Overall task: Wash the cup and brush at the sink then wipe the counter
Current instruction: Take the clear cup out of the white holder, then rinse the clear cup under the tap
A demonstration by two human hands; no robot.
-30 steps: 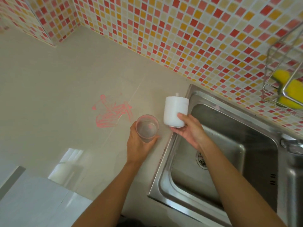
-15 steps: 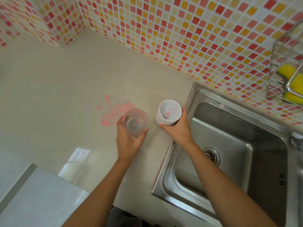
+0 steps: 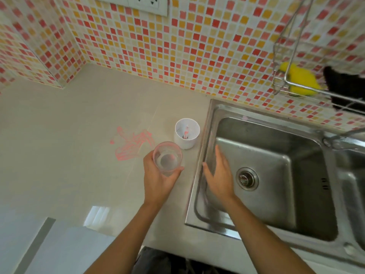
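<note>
The white cup [image 3: 186,143] stands upright on the counter [image 3: 79,135], close to the counter's edge along the sink's [image 3: 206,133] left rim, with the pink-tipped brush [image 3: 185,133] leaning inside it. Just in front of it, nearer the person, the left hand [image 3: 158,180] grips a clear glass [image 3: 167,158], fingers and thumb curled round its wall. Whether the glass rests on the counter or is lifted cannot be told. A pink stain [image 3: 132,145] marks the counter to the left of both, near the glass. The right hand [image 3: 219,175] is empty, fingers straight and spread a little, palm down over the basin's left side beside the rim, somewhat blurred. The drain [image 3: 246,179] lies to its right. At the far right a wire rack [image 3: 296,84] on the tiled wall [image 3: 197,46] holds a yellow sponge [image 3: 302,80].
</note>
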